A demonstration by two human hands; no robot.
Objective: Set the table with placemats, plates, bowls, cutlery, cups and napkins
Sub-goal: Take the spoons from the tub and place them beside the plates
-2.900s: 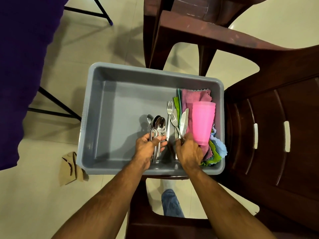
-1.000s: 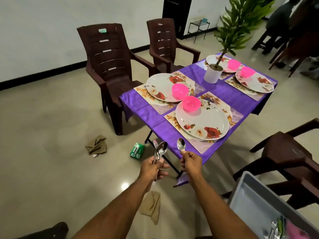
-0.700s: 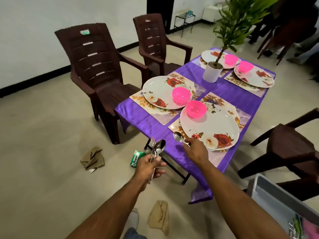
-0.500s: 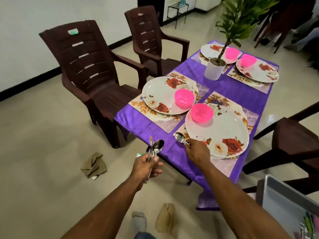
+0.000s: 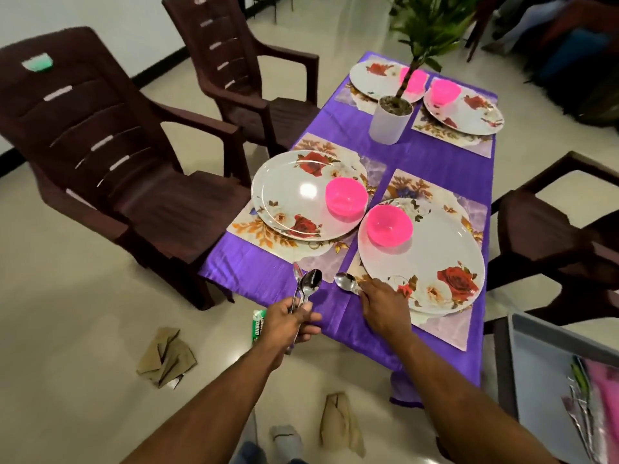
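A table under a purple cloth (image 5: 268,272) carries several floral placemats, each with a white rose-patterned plate and a pink bowl. My right hand (image 5: 383,304) holds one spoon (image 5: 346,283) low over the near placemat, just left of the nearest plate (image 5: 435,262), whose pink bowl (image 5: 388,225) sits at its far edge. My left hand (image 5: 289,321) grips a bunch of spoons (image 5: 308,288) upright over the table's near left corner.
Brown plastic chairs (image 5: 110,155) stand left and right of the table. A potted plant (image 5: 390,118) stands mid-table. The grey tub (image 5: 549,370) with cutlery, napkins and a pink cup is at the lower right. Crumpled paper (image 5: 165,358) and a green packet (image 5: 256,326) lie on the floor.
I lifted spoons out of the grey tub, turned to the table and stepped closer. My right hand has brought one spoon down beside the nearest plate.
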